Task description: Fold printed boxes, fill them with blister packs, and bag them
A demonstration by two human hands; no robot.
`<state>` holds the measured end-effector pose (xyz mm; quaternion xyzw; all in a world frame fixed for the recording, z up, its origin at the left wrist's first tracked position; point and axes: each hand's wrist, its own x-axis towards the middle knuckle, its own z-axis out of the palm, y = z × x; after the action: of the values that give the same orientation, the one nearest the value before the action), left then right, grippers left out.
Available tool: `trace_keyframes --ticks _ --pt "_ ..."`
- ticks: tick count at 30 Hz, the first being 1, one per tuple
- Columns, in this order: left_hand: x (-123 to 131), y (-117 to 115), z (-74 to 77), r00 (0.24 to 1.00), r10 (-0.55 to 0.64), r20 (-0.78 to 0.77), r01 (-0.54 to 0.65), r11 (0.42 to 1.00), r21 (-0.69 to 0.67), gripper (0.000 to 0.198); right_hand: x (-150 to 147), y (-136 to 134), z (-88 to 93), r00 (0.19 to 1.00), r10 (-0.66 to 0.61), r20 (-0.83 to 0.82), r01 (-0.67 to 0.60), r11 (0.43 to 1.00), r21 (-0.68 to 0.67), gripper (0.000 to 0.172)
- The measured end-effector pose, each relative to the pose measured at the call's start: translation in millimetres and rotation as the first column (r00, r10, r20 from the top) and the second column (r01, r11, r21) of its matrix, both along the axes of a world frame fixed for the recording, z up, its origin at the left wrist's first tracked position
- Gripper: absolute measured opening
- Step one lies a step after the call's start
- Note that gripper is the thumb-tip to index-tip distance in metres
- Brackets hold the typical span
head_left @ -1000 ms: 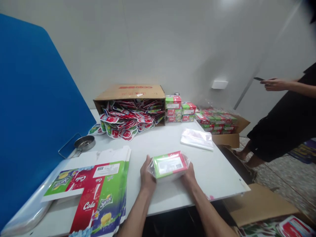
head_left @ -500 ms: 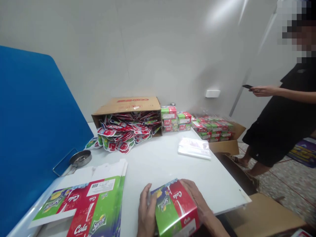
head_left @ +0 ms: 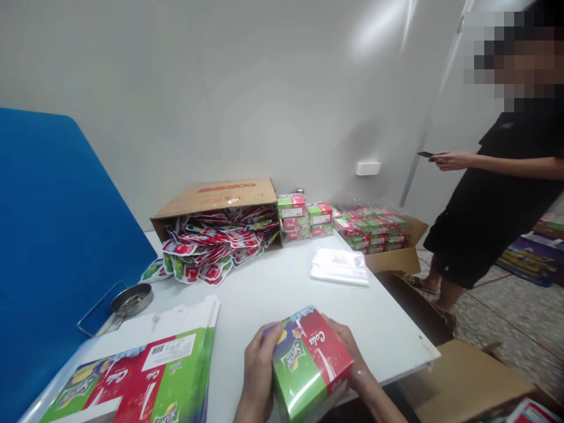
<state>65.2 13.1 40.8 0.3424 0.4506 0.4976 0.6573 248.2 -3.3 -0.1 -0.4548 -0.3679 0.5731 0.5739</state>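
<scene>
Printed box [head_left: 311,364] held in both hands

The left hand [head_left: 259,370] is closed around the green side of the box, and its fingers reach over the top. The right hand [head_left: 348,352] is curved against the red side and holds it also. The box, with Cola and Sprite prints, is near the front edge of the white table [head_left: 273,305]; it is not possible to see if it touches the table. To the left lies a stack of flat printed cardboard blanks [head_left: 132,376]. Farther away are clear plastic bags [head_left: 339,267] and a small metal dish [head_left: 131,299]. At the back, a carton [head_left: 215,197] lies on its side with red pouches [head_left: 207,252] spilling out, beside stacked boxes [head_left: 299,218]. On the right stands a co-worker [head_left: 484,223], holding a phone [head_left: 425,154].
</scene>
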Motion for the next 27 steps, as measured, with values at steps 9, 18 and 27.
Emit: trace_keyframes --ticks 9,18,27 --pt "1.6 73.2 24.5 0.976 0.207 0.073 -0.216 0.962 0.166 0.035 45.4 9.6 52.8 0.966 0.197 -0.166 -0.214 0.973 -0.088 0.073" --pt "47.0 136.3 31.6 0.994 0.104 -0.035 -0.076 0.884 0.462 0.051 45.0 69.7 51.7 0.933 -0.155 -0.326 0.132 0.987 -0.091 0.045" --pt "22.3 169.0 -82.9 0.801 0.255 -0.542 -0.004 0.907 0.420 0.029 150.1 231.0 153.7 0.886 -0.368 -0.283 0.414 0.902 0.122 0.027"
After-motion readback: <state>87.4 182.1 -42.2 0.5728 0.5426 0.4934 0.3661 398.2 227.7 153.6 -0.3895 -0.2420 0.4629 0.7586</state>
